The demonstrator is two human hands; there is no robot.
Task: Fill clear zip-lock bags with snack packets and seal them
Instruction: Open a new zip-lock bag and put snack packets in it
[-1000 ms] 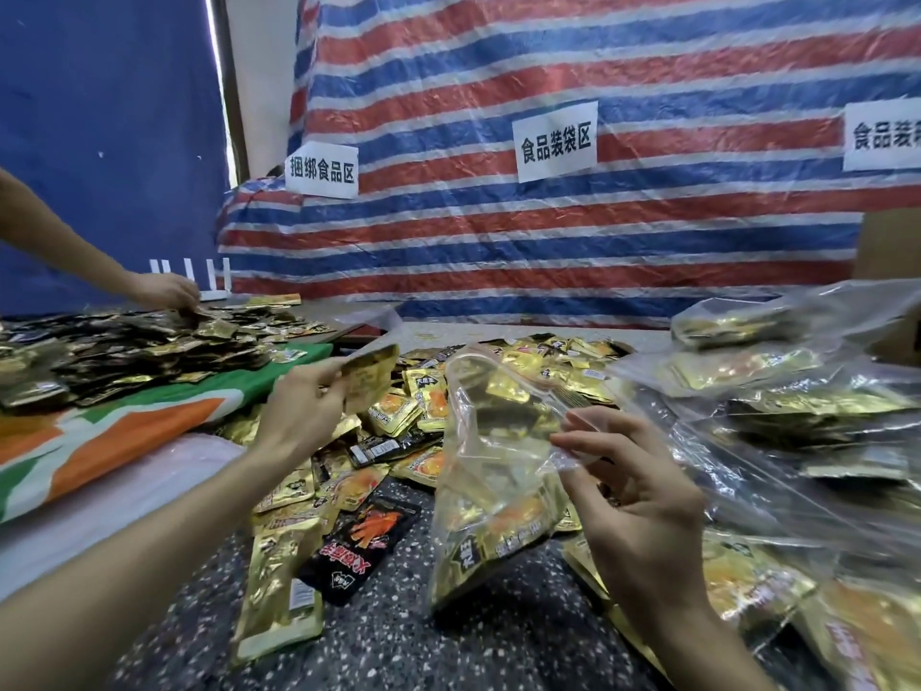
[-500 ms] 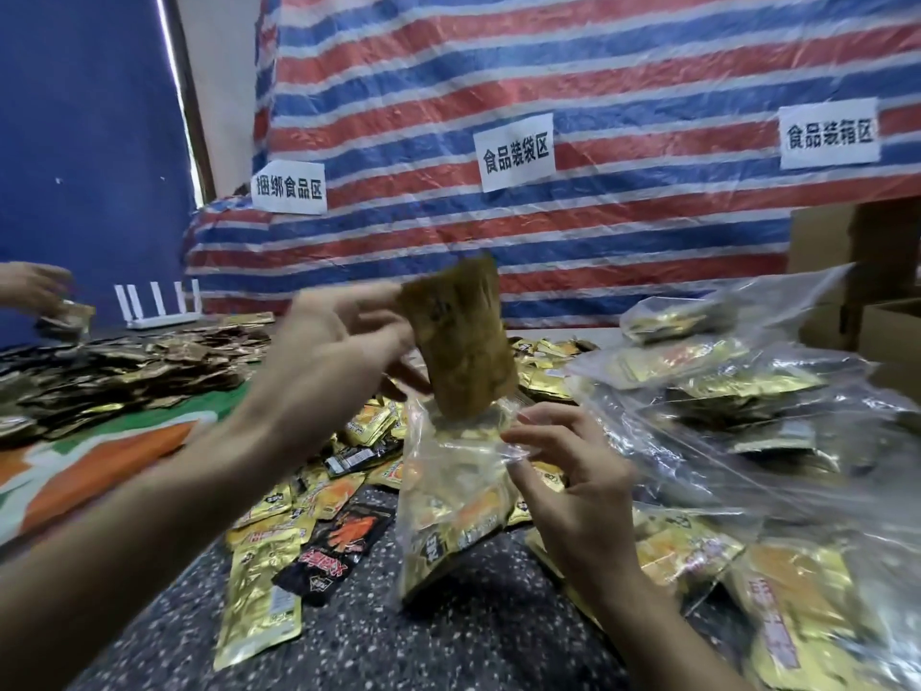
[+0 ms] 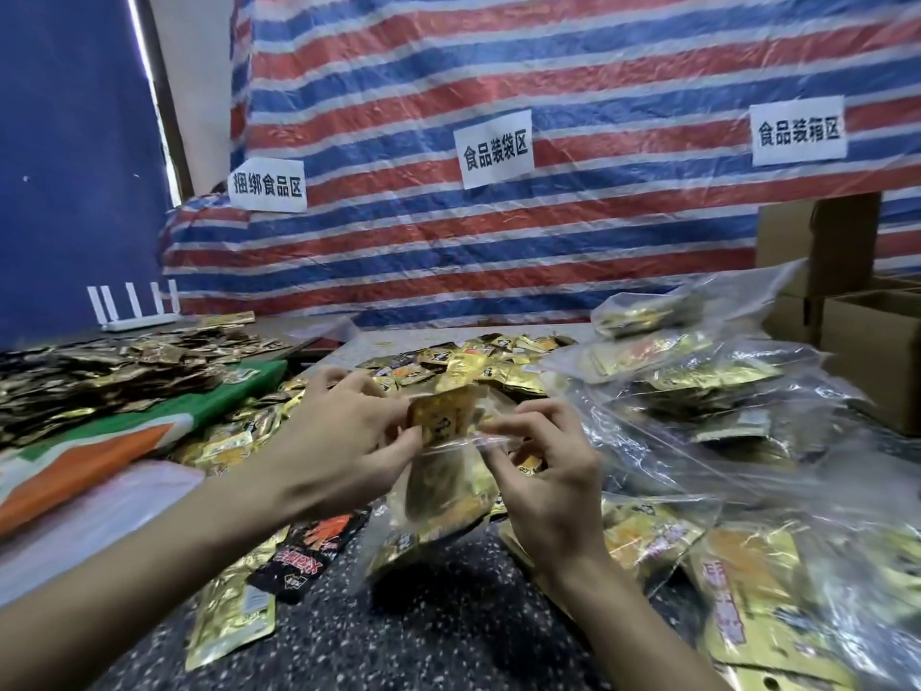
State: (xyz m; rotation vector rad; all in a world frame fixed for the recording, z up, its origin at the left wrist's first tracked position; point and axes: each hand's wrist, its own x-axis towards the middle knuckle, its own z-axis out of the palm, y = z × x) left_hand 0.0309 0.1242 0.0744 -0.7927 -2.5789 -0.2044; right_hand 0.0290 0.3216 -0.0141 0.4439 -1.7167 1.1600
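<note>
Backdrop: red, white and blue striped plastic tarp.
Signs: three white paper sheets with black characters, stuck on the tarp.
Far left: white plastic router with upright antennas.
Far right: brown cardboard boxes.
Left edge: green, orange and white cloth.

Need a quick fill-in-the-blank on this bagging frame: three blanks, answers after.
1. The left hand holds a ____ snack packet at the mouth of the zip-lock bag, which the right hand pinches.
2. The striped tarp carries ____ paper signs.
3. The black packet lies on the table, nearer the ____ hand.

Missing words: gold; three; left
</note>
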